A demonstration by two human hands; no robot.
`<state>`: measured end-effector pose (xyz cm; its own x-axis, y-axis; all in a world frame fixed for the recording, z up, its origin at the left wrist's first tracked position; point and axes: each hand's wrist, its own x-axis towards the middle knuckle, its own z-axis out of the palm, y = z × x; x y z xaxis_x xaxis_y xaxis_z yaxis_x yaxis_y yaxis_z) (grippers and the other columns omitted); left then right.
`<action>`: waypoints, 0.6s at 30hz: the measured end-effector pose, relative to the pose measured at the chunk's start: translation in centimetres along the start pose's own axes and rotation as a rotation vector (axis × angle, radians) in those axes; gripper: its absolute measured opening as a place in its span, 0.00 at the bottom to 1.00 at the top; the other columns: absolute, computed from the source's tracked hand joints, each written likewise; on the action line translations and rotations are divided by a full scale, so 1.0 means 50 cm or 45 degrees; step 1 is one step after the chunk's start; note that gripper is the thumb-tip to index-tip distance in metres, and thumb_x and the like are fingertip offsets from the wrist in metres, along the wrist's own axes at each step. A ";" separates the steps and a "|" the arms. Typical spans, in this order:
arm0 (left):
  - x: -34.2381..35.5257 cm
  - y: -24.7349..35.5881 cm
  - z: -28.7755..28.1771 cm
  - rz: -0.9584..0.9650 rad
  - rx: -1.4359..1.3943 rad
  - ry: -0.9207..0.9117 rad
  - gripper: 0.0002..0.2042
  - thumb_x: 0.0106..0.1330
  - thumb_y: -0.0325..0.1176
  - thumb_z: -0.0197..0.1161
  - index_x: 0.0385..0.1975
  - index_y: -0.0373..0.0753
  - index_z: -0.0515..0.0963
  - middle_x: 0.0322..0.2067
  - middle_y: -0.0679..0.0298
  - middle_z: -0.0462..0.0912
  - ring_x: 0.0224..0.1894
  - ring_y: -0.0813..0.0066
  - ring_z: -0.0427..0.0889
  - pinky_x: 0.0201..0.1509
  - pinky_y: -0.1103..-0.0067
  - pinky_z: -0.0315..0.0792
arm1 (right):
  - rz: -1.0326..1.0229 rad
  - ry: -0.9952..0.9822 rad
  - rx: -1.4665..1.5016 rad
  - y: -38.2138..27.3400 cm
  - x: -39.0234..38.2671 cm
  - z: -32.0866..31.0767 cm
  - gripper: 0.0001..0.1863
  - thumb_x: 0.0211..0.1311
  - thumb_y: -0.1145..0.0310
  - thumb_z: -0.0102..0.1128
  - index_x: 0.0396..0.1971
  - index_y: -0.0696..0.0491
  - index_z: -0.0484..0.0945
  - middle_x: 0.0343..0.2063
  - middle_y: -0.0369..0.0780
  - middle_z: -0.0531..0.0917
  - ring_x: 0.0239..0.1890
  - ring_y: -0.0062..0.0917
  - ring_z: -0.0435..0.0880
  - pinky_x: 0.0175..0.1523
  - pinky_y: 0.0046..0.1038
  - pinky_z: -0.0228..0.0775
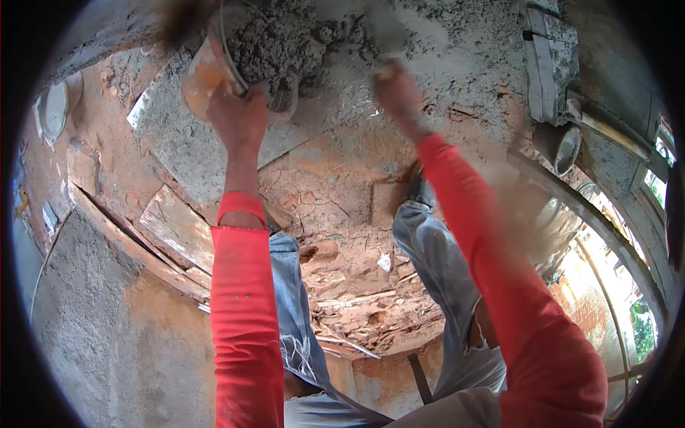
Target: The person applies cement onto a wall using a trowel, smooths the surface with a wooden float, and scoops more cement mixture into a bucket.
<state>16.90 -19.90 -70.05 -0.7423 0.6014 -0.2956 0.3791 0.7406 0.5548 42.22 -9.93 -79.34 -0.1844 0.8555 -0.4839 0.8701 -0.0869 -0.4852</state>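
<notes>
My left hand (239, 118) is closed on the rim of an orange bucket (202, 80), which is tipped on its side with its mouth toward a heap of wet grey mortar (285, 46). A thin handle curves over the bucket's opening. To the right, my right hand (398, 96) is closed around the yellowish handle of what looks like a trowel (387, 70). Motion smears its grey blade, which points away from me over the mortar-smeared ground.
Boards (178, 225) lie on the earth at left, beside a grey plastered wall (93, 307). A pale round container (53, 113) stands far left. Mortar-crusted planks (551, 68) and a tipped metal container (567, 151) are at right. Broken rubble (371, 314) lies between my legs.
</notes>
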 end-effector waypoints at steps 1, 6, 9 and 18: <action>0.012 0.009 0.023 0.030 -0.024 -0.034 0.15 0.56 0.30 0.66 0.39 0.26 0.80 0.32 0.43 0.85 0.38 0.44 0.87 0.44 0.62 0.77 | 0.037 0.223 0.048 0.114 0.065 -0.027 0.18 0.63 0.58 0.63 0.45 0.57 0.81 0.33 0.50 0.88 0.37 0.46 0.89 0.42 0.44 0.81; 0.001 0.030 0.037 0.081 -0.012 0.012 0.16 0.56 0.30 0.66 0.40 0.24 0.79 0.31 0.40 0.84 0.37 0.41 0.86 0.43 0.60 0.77 | -0.052 0.054 0.263 0.121 0.069 0.032 0.16 0.57 0.63 0.66 0.40 0.59 0.83 0.30 0.54 0.86 0.33 0.47 0.88 0.39 0.42 0.80; -0.005 0.037 0.055 0.074 -0.013 0.025 0.17 0.56 0.30 0.66 0.42 0.24 0.78 0.31 0.39 0.83 0.37 0.40 0.86 0.41 0.59 0.77 | -0.299 -0.097 0.235 -0.014 0.036 0.142 0.15 0.57 0.67 0.63 0.42 0.60 0.81 0.35 0.56 0.86 0.40 0.55 0.86 0.45 0.47 0.79; 0.005 -0.056 0.025 0.212 -0.197 0.093 0.17 0.57 0.32 0.67 0.41 0.26 0.79 0.30 0.45 0.83 0.32 0.43 0.83 0.39 0.62 0.76 | -0.713 -0.512 -0.448 -0.244 -0.114 0.076 0.15 0.65 0.72 0.51 0.49 0.61 0.74 0.37 0.52 0.87 0.41 0.48 0.88 0.45 0.47 0.81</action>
<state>16.34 -21.46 -72.65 -0.7166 0.6840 -0.1363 0.4144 0.5748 0.7056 30.90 -15.70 -73.44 -0.7332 0.4670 -0.4944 0.6796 0.5288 -0.5084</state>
